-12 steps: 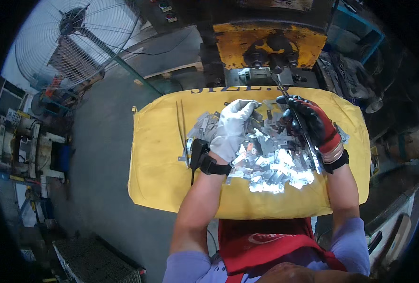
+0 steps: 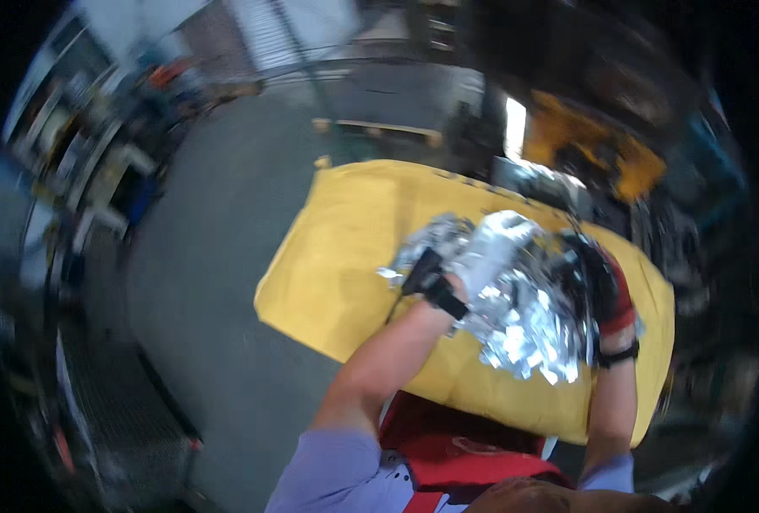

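Observation:
Motion blur softens the picture. My left hand (image 2: 501, 244), in a white glove, is over the upper part of a heap of small flat metal pieces (image 2: 529, 329). Its fingers look curled together, but anything pinched in them is smeared. At the heap's right side my right hand (image 2: 600, 286), in a black and red glove, is closed around long thin metal tweezers (image 2: 590, 338). Their ends are too blurred to tell whether they grip a piece. The heap lies on a yellow cloth-like cover (image 2: 337, 256).
Beyond the cover's far right stands a machine with a worn orange-yellow front (image 2: 580, 137). A pallet (image 2: 379, 130) lies on the floor behind. Shelving with clutter (image 2: 106, 188) stands at left, and a dark mesh crate (image 2: 132, 410) sits at lower left.
The whole view has swung left and tilted, so the cover, heap and machine appear farther right. Both hands stay over the heap, and the tweezers stay in my right hand.

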Tool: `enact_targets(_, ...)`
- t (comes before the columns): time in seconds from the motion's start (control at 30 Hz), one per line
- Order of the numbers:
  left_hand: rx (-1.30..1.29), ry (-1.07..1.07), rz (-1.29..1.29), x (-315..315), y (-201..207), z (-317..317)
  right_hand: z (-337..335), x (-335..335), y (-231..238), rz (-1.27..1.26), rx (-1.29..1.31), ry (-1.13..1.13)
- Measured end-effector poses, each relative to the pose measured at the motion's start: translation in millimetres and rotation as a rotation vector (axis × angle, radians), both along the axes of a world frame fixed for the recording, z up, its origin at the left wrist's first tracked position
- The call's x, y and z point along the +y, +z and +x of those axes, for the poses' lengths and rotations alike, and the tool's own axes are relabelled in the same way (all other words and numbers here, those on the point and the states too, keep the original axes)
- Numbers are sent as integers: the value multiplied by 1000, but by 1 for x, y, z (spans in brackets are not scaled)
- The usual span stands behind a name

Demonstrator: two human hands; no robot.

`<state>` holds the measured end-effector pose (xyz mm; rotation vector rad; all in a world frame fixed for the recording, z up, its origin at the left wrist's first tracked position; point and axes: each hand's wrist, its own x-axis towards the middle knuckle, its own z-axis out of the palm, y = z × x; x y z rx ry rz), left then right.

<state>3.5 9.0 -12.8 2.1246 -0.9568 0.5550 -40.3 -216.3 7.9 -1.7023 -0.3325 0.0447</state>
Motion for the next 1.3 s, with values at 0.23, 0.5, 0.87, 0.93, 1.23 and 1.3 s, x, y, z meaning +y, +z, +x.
enact_targets(0.23,1076,-82,-756,-16,1,-3,0,-7,-12,419,344,109)
enact_targets(0.5,1085,-100,-759,-21,-7,7,2,-2,-1,371,312,110)
enact_targets(0.87,1108,-92,-737,-18,-1,2,-1,5,9,381,346,92)
enact_targets(0.93,1067,-76,-701,-20,-3,3,-10,17,10,453,361,-17)
enact_targets(1.23,711,-89,-476,-7,9,-6,-5,13,15,201,219,67)
enact_targets(1.3,357,-64,-201,-5,-2,-1,-4,14,16,169,169,67)
